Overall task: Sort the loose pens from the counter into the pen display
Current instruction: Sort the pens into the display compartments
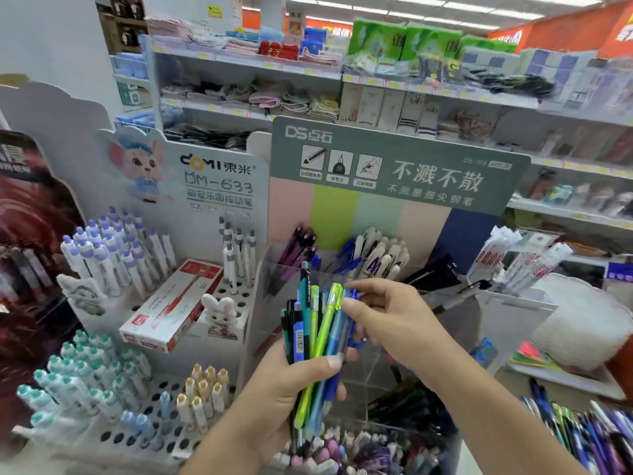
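My left hand (291,389) grips a bundle of pens (317,334), green, teal, blue and black, upright in front of the clear tiered pen display (274,279). My right hand (387,313) reaches in from the right and pinches a dark blue pen (354,298) at the top of the bundle. The display's back compartments hold purple pens (298,250), blue pens (346,255) and cream pens (380,255). More loose pens (589,437) lie in a heap at the lower right.
A white peg-hole stand (164,419) at the left carries lilac, teal and yellow-capped pens, with a red-and-white pen box (171,303) lying on it. Lower display compartments hold black pens (411,409) and pastel pens (346,454). Store shelves run behind.
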